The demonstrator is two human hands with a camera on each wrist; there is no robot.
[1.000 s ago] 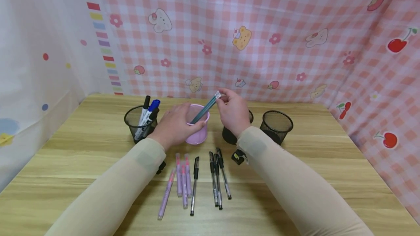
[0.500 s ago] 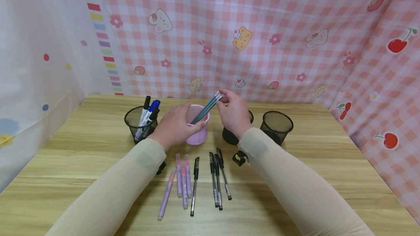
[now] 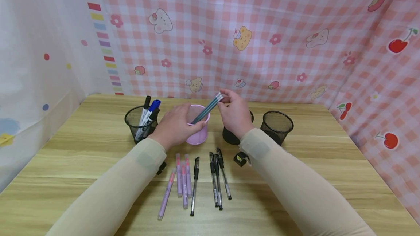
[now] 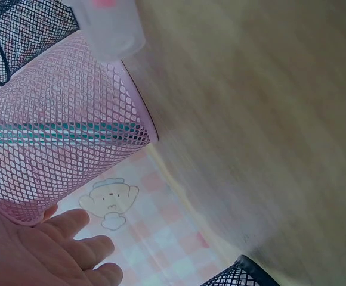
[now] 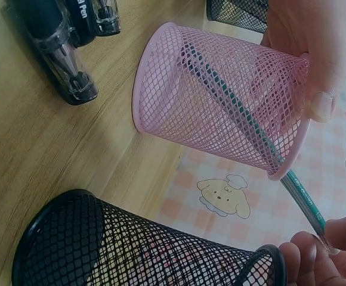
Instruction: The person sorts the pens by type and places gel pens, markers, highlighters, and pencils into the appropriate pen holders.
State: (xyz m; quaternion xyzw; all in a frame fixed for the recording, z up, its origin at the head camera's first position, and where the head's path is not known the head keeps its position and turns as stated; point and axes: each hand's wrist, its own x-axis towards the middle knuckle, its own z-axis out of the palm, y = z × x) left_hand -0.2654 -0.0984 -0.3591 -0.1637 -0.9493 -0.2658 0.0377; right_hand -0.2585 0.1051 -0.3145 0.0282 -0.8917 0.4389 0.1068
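A pink mesh pen holder (image 3: 197, 134) stands upright at the middle of the table. My left hand (image 3: 174, 123) holds it by the rim from the left, thumb across the near side; in the right wrist view that thumb (image 5: 322, 104) lies over the rim. Green pencils (image 3: 207, 110) lean in the holder, tilted to the right, with their lower ends inside it. At their white-banded upper ends, the fingertips of my right hand (image 3: 234, 112) pinch them. Through the mesh in the left wrist view, the pencils (image 4: 65, 132) show as teal stripes.
A black mesh holder (image 3: 129, 124) with several markers (image 3: 147, 117) stands at the left. Two more black mesh holders (image 3: 277, 123) stand at the right, one partly behind my right hand. Pink highlighters (image 3: 166, 194) and black gel pens (image 3: 216, 179) lie in front.
My right hand has shifted very slightly to the right and down, and the pencils' upper ends have moved slightly with it. My left hand and the pink holder stay in place.
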